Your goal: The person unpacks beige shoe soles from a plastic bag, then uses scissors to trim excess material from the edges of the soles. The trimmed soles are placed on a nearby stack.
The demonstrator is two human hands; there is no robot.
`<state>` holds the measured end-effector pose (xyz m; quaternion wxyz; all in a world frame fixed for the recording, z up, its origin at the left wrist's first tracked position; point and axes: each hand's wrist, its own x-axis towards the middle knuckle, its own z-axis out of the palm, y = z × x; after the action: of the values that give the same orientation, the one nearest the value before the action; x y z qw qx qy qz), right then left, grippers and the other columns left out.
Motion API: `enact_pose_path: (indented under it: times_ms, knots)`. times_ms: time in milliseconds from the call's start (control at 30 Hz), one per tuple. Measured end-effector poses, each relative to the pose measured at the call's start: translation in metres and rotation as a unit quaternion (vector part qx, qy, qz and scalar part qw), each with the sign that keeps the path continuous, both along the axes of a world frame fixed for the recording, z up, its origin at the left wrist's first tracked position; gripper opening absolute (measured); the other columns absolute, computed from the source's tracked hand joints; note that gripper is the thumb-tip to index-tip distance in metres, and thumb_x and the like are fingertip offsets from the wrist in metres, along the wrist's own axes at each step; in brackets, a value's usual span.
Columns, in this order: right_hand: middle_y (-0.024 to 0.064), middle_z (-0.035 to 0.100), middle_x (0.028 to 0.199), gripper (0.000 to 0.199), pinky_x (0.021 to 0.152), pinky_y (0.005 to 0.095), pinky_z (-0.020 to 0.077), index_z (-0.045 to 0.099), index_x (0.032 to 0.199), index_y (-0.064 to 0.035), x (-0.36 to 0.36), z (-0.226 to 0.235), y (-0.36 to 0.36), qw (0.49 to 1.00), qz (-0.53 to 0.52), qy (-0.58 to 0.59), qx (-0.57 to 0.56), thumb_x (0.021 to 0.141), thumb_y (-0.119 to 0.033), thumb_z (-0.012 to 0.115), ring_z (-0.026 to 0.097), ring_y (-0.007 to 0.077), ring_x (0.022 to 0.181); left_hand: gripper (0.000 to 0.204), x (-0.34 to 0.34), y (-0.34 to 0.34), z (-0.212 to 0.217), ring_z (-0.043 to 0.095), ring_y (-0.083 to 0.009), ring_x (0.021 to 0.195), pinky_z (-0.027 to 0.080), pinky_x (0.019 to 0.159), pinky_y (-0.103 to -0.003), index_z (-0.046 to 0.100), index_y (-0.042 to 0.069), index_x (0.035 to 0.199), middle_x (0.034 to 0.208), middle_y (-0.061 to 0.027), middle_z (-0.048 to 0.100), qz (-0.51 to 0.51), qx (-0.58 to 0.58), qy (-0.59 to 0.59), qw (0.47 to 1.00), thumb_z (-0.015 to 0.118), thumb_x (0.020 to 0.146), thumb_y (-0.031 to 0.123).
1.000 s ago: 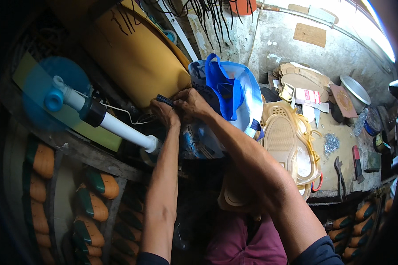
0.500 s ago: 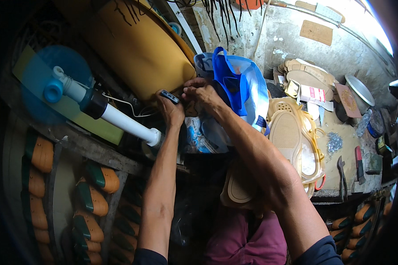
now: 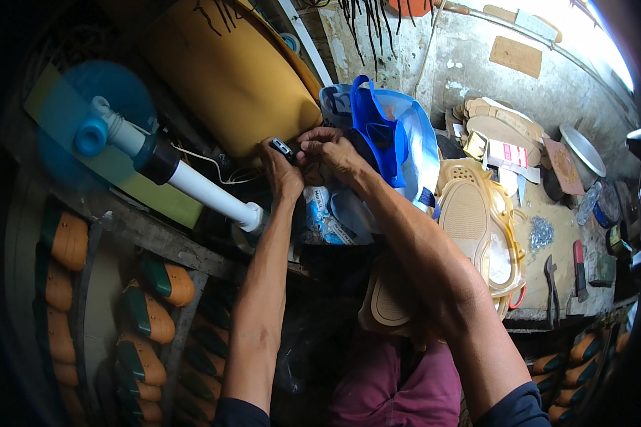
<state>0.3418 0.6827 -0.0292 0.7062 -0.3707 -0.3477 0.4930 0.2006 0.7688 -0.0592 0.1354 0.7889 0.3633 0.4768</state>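
My left hand [image 3: 282,176] is closed around a small black-and-silver oblong object [image 3: 283,150], which stands out past the fingers; its exact kind does not show. Close beside it on the right, my right hand [image 3: 337,154] has its fingertips pinched together. Whatever is in that pinch, if anything, is too small to make out. Behind both hands lies the rounded end of a large yellow-tan roll [image 3: 263,92]. A blue-and-white bag [image 3: 414,142] with blue handles sits right of my right hand, and a blue-white plastic packet [image 3: 322,217] lies below the hands.
Stacked tan shoe soles [image 3: 466,206] lie on the bench at right, near pliers [image 3: 550,281] and a red-handled knife [image 3: 580,269]. A white pipe [image 3: 210,196] slants in from the left. Orange-and-green shoe lasts [image 3: 146,313] fill racks below. Dark strips [image 3: 363,28] hang overhead.
The view has shifted slightly, so the surroundings appear a little further right. Both hands stay close together, the left still around the small object and the right still pinched.
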Motion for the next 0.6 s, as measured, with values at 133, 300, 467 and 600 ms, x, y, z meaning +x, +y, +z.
enact_pose_path:
  times_ms: [133,300,467,600]
  knots:
    - [0.0090,0.077,0.096,0.013,0.081,0.0323,0.0635,0.073,0.112,0.0015,0.000,-0.004,0.001,0.997,-0.022,-0.075,-0.001,0.102,-0.007,0.074,0.077,0.0187,0.089,0.065,0.004,-0.002,0.004,0.053,-0.0479,0.128,0.042,0.111,-0.054,0.047,-0.003,0.136,0.129,-0.0285,0.053,0.000,0.017,0.004,1.000,0.080,0.081,-0.003]
    - [0.0084,0.078,0.096,0.015,0.084,0.0326,0.0626,0.075,0.111,0.0008,0.001,-0.010,0.002,0.998,-0.051,-0.036,0.005,0.100,-0.010,0.076,0.077,0.0188,0.090,0.071,0.005,-0.008,0.011,0.052,-0.0486,0.131,0.041,0.113,-0.055,0.047,-0.003,0.137,0.132,-0.0284,0.053,-0.004,0.017,0.004,1.000,0.084,0.076,-0.004]
    - [0.0083,0.079,0.098,0.017,0.083,0.0300,0.0618,0.075,0.111,0.0008,0.005,-0.014,0.003,0.994,-0.042,-0.091,0.041,0.099,-0.011,0.079,0.076,0.0164,0.089,0.073,0.004,-0.011,0.014,0.052,-0.0483,0.131,0.041,0.114,-0.055,0.047,-0.003,0.137,0.134,-0.0281,0.054,0.001,0.004,0.014,1.000,0.086,0.075,-0.005]
    - [0.0061,0.078,0.095,0.014,0.079,0.0283,0.0606,0.076,0.104,0.0010,0.004,-0.014,0.005,0.990,-0.038,-0.121,0.060,0.098,-0.011,0.080,0.073,0.0134,0.084,0.068,0.004,-0.008,0.010,0.052,-0.0480,0.132,0.042,0.114,-0.054,0.048,-0.004,0.137,0.135,-0.0283,0.054,0.010,0.004,0.007,1.000,0.081,0.078,-0.006]
